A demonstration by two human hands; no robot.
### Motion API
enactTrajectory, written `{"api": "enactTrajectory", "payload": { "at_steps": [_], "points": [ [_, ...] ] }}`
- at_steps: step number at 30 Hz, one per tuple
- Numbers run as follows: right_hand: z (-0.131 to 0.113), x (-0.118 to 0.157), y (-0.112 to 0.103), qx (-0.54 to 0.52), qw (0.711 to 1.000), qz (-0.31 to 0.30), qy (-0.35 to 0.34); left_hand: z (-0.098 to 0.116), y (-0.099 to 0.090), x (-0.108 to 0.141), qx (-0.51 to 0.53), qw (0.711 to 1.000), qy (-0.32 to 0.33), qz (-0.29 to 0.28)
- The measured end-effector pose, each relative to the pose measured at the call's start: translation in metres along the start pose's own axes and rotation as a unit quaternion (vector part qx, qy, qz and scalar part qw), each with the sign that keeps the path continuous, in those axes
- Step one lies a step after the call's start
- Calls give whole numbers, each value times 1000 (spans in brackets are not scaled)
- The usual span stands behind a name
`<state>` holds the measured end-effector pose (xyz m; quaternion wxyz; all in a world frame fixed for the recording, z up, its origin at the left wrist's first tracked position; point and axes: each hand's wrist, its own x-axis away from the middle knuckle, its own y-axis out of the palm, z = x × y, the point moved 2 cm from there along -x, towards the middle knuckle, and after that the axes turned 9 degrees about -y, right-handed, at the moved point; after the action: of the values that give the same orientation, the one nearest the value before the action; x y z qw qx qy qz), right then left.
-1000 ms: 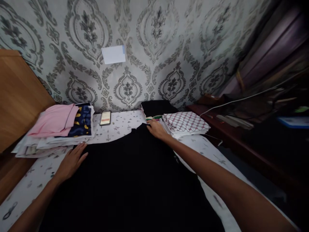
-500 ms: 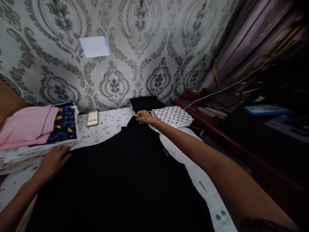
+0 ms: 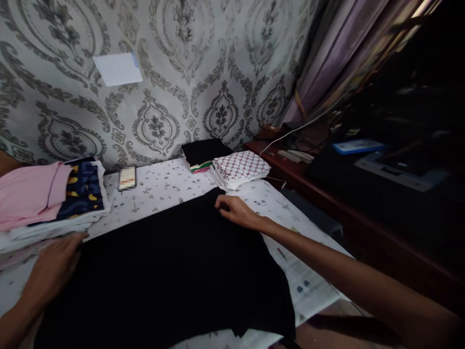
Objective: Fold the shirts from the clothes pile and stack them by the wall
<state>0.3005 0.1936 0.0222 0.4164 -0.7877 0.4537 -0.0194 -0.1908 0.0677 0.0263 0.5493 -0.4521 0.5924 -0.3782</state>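
Note:
A black T-shirt is spread across a white patterned sheet, its far edge running nearly straight between my hands. At its far left corner, my left hand is closed on the fabric, with the fingertips partly hidden. My right hand has curled fingers at the far right part of the T-shirt, the thumb close to the index finger. Just beyond that hand lies a folded white cloth with a red lattice print. Beside it, against the wall, is a stack topped by folded black cloth.
To the left rises a pile of folded clothes, with a pink garment and a navy and yellow one on top. A phone-like object with a blurred face lies near the wall. Dark red furniture borders the right side.
My right hand has come nearer, bringing the T-shirt's far right part with it. The far edge now lies straighter, and the near edge has come into view. The view has shifted to the right.

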Motion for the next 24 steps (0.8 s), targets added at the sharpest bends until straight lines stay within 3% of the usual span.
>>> {"api": "enactTrajectory", "payload": {
  "at_steps": [4, 11, 15, 17, 19, 21, 24],
  "points": [
    [-4, 16, 7, 59, 998, -25, -23, -2, 6, 7, -25, 999, 21, 5],
    [-8, 21, 2, 125, 991, -34, -17, 11, -11, 12, -27, 1000, -3, -11],
    [-21, 21, -2, 129, 986, -99, -41, 8, -11, 14, -9, 1000, -8, -15],
    [-25, 13, -6, 109, 988, -107, -27, 4, -7, 15, -3, 1000, 0, -12],
    [-22, -3, -10, 114, 991, -64, -7, 2, -3, 14, -3, 1000, 7, -14],
    [-12, -21, -10, 157, 987, -32, -1, 1, -2, 14, -12, 1000, 5, -27],
    [13, -40, 0, 243, 969, -52, 1, 2, -4, 17, -34, 998, 0, -55]
  ]
}}
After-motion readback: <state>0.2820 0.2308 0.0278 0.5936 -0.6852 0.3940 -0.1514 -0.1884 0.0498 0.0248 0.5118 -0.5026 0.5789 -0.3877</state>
